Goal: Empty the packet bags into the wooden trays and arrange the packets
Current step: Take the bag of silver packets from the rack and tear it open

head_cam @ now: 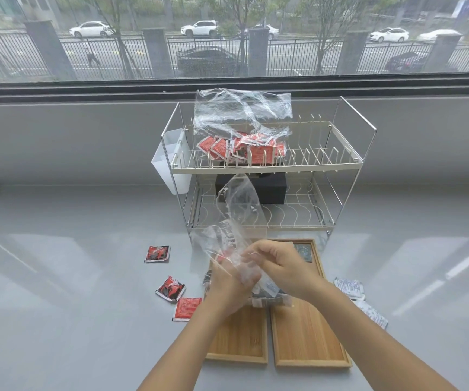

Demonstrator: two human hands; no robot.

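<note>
Both hands meet over two wooden trays, the left tray (239, 337) and the right tray (309, 334), which lie side by side. My left hand (227, 289) and my right hand (281, 263) both grip a clear plastic bag (234, 218) that rises crumpled above them. A few dark packets (270, 299) lie under the hands on the trays. Another clear bag of red packets (244, 145) sits on the top shelf of the wire rack (312, 165). Three red packets (171, 287) lie loose on the table to the left.
White packets (350, 287) lie right of the trays. A white plastic holder (168, 162) hangs on the rack's left side, and a black box (272, 187) sits on its lower shelf. A window ledge runs behind the rack.
</note>
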